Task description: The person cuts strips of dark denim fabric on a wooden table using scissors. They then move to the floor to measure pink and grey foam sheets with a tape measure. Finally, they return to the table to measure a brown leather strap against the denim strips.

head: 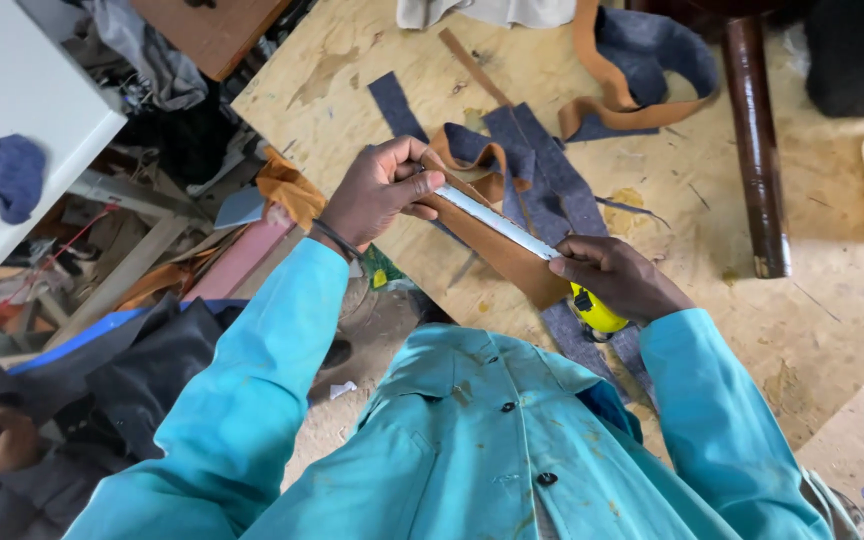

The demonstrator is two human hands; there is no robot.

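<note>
My left hand (380, 190) pinches the far end of a tape measure's white blade (497, 221) against a brown leather strip (497, 252). My right hand (617, 277) grips the yellow tape measure case (597, 312) at the strip's near end, holding the blade stretched along the strip. The strip lies diagonally over the front edge of a plywood workbench (822, 320). Under it lie dark blue fabric strips (542, 165). Both sleeves are turquoise.
A brown-edged blue fabric band (642, 70) curls at the back of the bench. A dark wooden post (757, 140) lies to the right. A white table with a blue cloth (7, 175) stands far left, above cluttered scraps and planks on the floor.
</note>
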